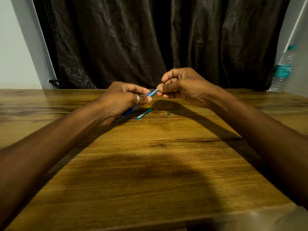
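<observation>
Pen [152, 93] sits gripped in the left hand [120, 100], and the right hand [181, 87] pinches its white tip. A teal piece [143, 114] and a tiny grey bit [169, 112] lie on the table [150, 164].

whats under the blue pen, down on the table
On the wooden table below it lie a teal pen piece and a small grey part. The left hand covers the middle of the blue pen; the right hand covers its very end.
</observation>
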{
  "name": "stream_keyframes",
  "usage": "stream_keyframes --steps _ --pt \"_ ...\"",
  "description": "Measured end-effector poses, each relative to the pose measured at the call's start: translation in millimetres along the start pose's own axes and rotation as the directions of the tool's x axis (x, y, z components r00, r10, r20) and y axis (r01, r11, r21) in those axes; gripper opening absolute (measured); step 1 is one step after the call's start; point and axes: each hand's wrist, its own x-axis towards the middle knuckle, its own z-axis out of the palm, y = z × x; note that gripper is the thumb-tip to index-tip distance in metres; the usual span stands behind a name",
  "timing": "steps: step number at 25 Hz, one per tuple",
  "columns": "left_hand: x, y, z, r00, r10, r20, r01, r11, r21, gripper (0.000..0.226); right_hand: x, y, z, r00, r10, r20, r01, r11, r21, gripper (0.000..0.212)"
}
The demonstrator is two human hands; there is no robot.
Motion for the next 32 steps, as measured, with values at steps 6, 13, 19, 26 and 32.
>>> stream_keyframes --steps 6,13,19,26,32 --pt "-2.1 2.0 1.8 1.0 -0.005 -0.008 0.005 1.0 -0.025 0.024 -1.1 0.2 2.2 0.999 -0.033 -0.01 0.031 0.994 -0.108 0.023" --pt "-4.8 2.7 3.0 1.0 0.004 -0.027 -0.003 0.999 0.032 0.021 -0.4 0.0 3.5 0.998 -0.054 -0.009 0.051 0.977 -0.209 0.022" --pt "-7.8 7.0 1.6 1.0 -0.011 -0.018 0.011 1.0 -0.001 0.025 1.0 2.3 2.6 0.998 -0.056 -0.015 0.053 0.987 -0.153 0.023" --pt "-10.0 9.0 3.8 0.999 -0.029 -0.042 0.033 0.995 0.094 0.026 8.3 4.2 -19.9 1.0 0.0 0.011 0.006 0.868 -0.497 0.021" --pt "-10.1 8.1 2.0 0.997 -0.06 -0.041 0.067 0.981 0.182 0.025 5.5 13.0 -34.6 0.941 0.293 0.169 -0.091 0.7 -0.708 0.03"
